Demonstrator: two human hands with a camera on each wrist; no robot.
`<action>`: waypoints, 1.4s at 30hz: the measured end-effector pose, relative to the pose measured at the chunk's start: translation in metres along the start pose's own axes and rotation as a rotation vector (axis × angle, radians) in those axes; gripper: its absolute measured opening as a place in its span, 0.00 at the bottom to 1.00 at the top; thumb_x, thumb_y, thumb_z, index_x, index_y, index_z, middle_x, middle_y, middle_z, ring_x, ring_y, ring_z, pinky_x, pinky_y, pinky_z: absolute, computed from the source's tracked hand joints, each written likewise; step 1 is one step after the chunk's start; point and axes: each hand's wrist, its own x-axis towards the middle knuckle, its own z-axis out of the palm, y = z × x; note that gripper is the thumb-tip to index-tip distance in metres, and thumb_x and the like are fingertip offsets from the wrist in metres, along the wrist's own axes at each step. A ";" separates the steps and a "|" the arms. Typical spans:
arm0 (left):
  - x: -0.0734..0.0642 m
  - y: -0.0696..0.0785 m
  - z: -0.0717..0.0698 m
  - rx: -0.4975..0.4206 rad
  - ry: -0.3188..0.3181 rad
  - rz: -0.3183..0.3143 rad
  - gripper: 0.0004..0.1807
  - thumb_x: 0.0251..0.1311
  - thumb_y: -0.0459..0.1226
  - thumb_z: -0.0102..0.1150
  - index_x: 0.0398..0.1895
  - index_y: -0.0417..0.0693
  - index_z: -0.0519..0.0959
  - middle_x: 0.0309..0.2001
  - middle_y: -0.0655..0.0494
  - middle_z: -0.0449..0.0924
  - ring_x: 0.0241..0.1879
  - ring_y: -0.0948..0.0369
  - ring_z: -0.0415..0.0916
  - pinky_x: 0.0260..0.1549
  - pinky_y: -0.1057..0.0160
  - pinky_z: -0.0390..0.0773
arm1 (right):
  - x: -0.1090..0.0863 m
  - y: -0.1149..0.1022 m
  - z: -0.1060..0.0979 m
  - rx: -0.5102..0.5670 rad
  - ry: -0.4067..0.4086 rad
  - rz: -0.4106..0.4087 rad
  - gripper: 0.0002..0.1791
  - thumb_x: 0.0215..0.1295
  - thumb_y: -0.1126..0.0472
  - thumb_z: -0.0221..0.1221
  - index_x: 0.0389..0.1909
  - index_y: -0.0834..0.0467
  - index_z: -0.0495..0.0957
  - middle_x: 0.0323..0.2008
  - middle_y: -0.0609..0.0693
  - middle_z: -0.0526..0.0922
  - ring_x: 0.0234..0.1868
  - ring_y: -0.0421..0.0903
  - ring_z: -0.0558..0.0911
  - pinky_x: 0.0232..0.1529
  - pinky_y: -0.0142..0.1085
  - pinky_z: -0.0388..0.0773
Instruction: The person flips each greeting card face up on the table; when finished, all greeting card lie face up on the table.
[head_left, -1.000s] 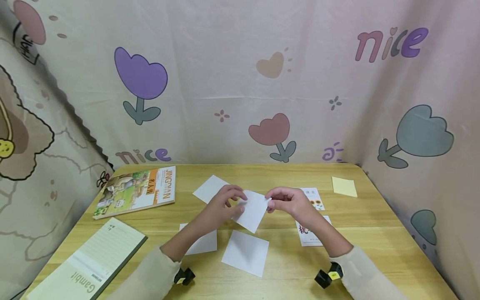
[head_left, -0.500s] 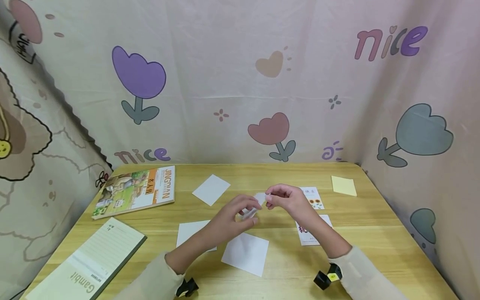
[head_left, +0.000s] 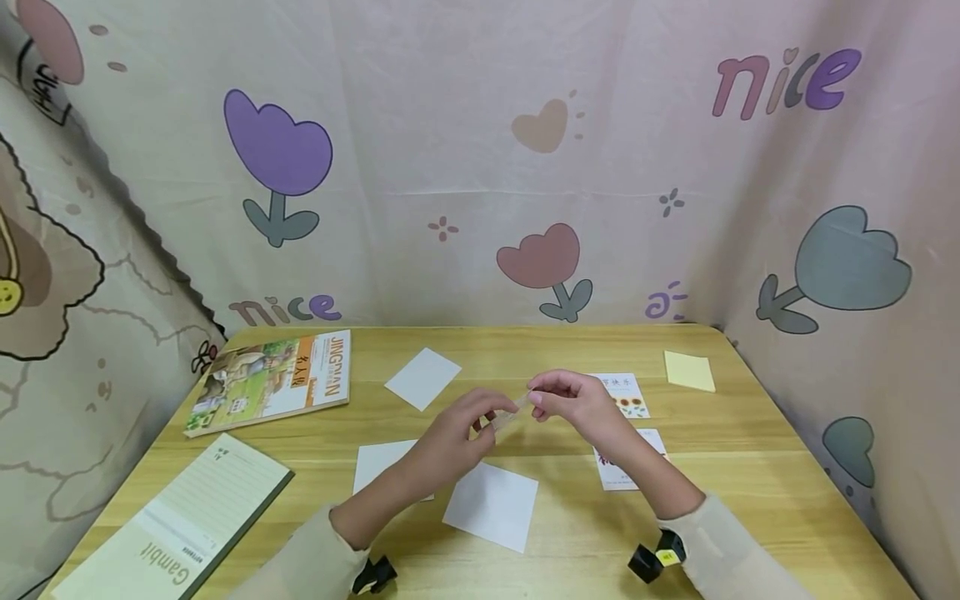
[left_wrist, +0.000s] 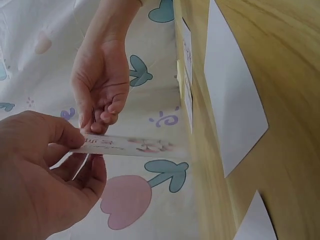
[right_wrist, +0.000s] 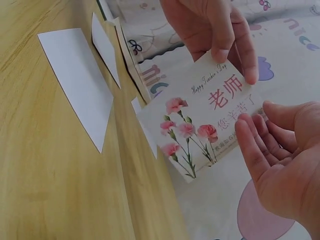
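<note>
A greeting card [right_wrist: 200, 115] with pink carnations and "Happy Teacher's Day" lettering is held in the air between both hands. My left hand [head_left: 453, 429] pinches one edge, thumb on the printed face in the right wrist view. At the opposite edge, my right hand [head_left: 573, 402] pinches the card between thumb and fingers. From the head view it appears as a thin, tilted strip. Below the hands lie one white card [head_left: 495, 506] and another white card [head_left: 378, 460], the latter partly hidden by the left forearm. A third white card [head_left: 423, 379] rests farther back.
Two printed cards, one with sunflowers [head_left: 630, 404] and one with red characters [head_left: 618, 475], lie by the right forearm, which partly covers them. A yellow paper square [head_left: 689, 372] sits at the back right. A picture book [head_left: 273, 383] and a notebook [head_left: 180, 525] occupy the left side.
The held card has turned from showing its blank white face to nearly edge-on in the head view. My left hand has shifted slightly right and down; the right hand stays about where it was.
</note>
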 end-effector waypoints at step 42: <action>0.010 -0.019 -0.027 -0.530 0.111 -0.239 0.24 0.70 0.31 0.54 0.68 0.49 0.70 0.56 0.46 0.76 0.50 0.54 0.77 0.49 0.63 0.82 | -0.003 0.002 0.002 -0.094 0.229 -0.215 0.14 0.67 0.58 0.66 0.52 0.52 0.84 0.49 0.49 0.81 0.42 0.42 0.84 0.42 0.34 0.84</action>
